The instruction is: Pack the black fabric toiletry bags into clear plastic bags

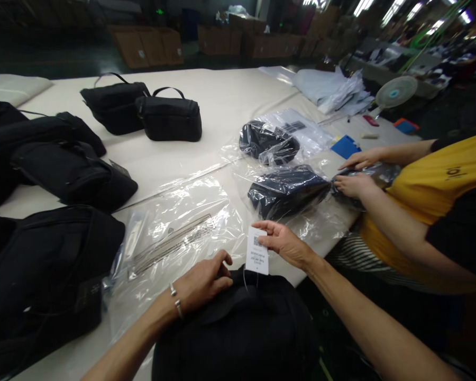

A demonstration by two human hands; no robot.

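Observation:
A black bag stands close in front of me, partly over the table's near edge. My right hand pinches a white hang tag between thumb and fingers, raised above the bag. The tag carries a square code and printed text, and a thin loop of string ties it to the bag's top. My left hand, with a silver bracelet at the wrist, is curled at the bag's upper left edge, thumb and forefinger around the dark fabric. Beneath and beyond it, a clear plastic bag with a printed warning panel lies flat.
Several black bags crowd the left, and two with handles stand farther back. Plastic-wrapped bags lie ahead-right beside a co-worker's hands. Clear sheets, a blue item and a fan are beyond.

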